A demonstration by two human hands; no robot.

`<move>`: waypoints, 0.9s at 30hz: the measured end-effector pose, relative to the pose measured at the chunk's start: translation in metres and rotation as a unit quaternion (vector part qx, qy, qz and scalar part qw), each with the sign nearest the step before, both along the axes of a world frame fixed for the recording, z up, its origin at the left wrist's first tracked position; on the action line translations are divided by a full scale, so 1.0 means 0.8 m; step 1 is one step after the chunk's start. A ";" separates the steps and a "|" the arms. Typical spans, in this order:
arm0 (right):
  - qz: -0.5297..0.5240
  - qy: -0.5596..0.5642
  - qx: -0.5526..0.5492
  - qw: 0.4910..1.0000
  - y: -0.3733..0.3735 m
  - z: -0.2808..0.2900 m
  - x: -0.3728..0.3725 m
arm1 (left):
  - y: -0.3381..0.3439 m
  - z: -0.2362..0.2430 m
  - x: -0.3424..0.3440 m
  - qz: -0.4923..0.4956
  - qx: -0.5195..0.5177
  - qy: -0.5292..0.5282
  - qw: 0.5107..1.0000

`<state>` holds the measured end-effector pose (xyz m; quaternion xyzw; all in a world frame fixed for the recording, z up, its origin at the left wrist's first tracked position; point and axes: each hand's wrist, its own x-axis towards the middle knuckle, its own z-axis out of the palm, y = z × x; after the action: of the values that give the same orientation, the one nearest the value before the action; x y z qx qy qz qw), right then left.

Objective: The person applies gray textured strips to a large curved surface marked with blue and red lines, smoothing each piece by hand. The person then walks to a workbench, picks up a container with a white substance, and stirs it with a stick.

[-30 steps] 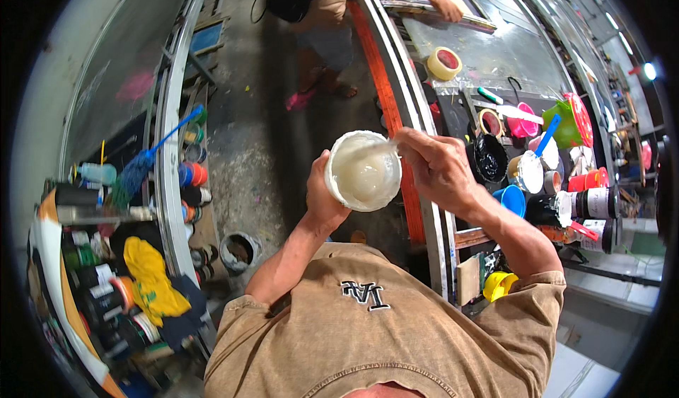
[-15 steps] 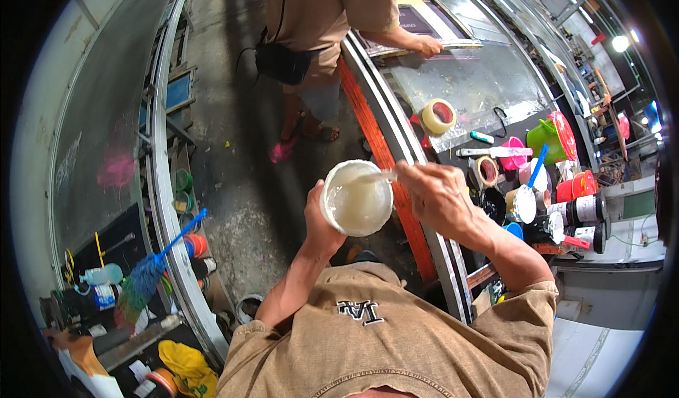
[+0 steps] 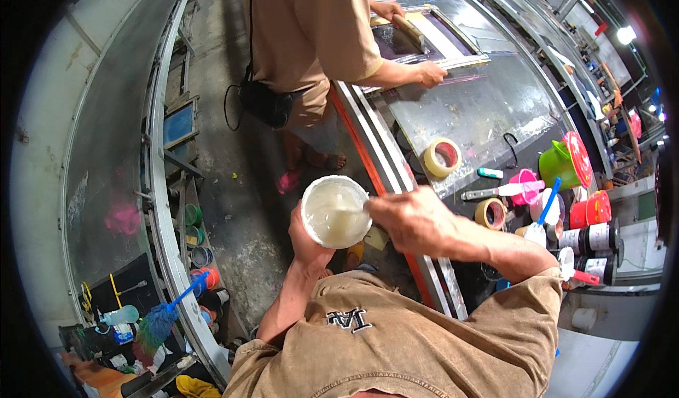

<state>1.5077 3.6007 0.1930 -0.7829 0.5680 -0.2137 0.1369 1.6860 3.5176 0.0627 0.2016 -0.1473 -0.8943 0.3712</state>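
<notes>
A white plastic tub (image 3: 335,179) of thick off-white paste (image 3: 320,217) is in front of my chest. My left hand (image 3: 305,239) is wrapped round its left side and underside. My right hand (image 3: 414,220) is closed on the handle of a pale spatula (image 3: 349,221), whose blade is down in the paste. Most of that handle is hidden by my fingers.
A co-worker (image 3: 311,37) stands ahead at the long table, one hand on a screen frame (image 3: 463,62), the other on a squeegee (image 3: 410,33). Tape rolls (image 3: 442,157), a green bucket (image 3: 559,164) and several ink tubs lie right. A feather duster (image 3: 159,324) is left.
The tub and both my hands have shifted left. The spatula blade has moved toward the middle of the paste. The co-worker leans over the table, and their second hand with the squeegee now shows.
</notes>
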 end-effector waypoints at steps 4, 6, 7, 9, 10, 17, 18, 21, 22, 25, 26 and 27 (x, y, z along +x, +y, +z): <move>0.015 -0.028 0.013 0.999 -0.012 -0.004 -0.031 | -0.013 0.004 -0.033 -0.015 0.014 -0.010 1.000; 0.005 0.005 -0.025 1.000 -0.037 0.001 -0.058 | -0.018 0.003 -0.041 -0.028 -0.008 -0.036 0.999; -0.015 0.022 -0.017 1.000 -0.041 0.005 -0.069 | -0.023 0.006 -0.047 -0.028 -0.013 -0.032 0.999; -0.040 0.058 -0.038 0.997 -0.046 0.000 -0.088 | -0.035 0.010 -0.064 -0.023 -0.019 -0.021 0.999; -0.051 0.063 -0.044 0.996 -0.044 0.003 -0.093 | -0.041 0.013 -0.070 -0.021 -0.023 -0.016 0.999; -0.063 -0.164 0.027 0.984 -0.061 -0.007 -0.100 | -0.081 0.022 -0.100 -0.046 -0.054 -0.021 0.997; -0.068 -0.150 -0.033 0.986 -0.076 -0.020 -0.103 | -0.087 0.024 -0.105 -0.063 -0.055 -0.014 0.996; -0.088 -0.046 -0.114 0.988 -0.113 -0.015 -0.111 | -0.109 0.016 -0.111 -0.051 -0.016 0.045 0.998; -0.095 -0.012 -0.103 0.990 -0.118 -0.010 -0.113 | -0.121 0.012 -0.109 -0.053 -0.012 0.040 0.998; -0.081 -0.021 0.046 0.995 -0.128 0.000 -0.111 | -0.161 -0.005 -0.107 -0.057 -0.014 0.013 0.998; -0.091 -0.072 0.067 0.991 -0.137 0.004 -0.107 | -0.177 -0.011 -0.106 -0.059 -0.025 -0.005 0.998; -0.107 -0.136 0.096 0.980 -0.151 0.003 -0.103 | -0.192 -0.014 -0.105 -0.062 -0.035 -0.024 0.997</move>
<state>1.4256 3.4803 0.1956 -0.6648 0.6422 -0.2759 0.2637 1.6017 3.3638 0.0518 0.2001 -0.1997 -0.9047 0.3187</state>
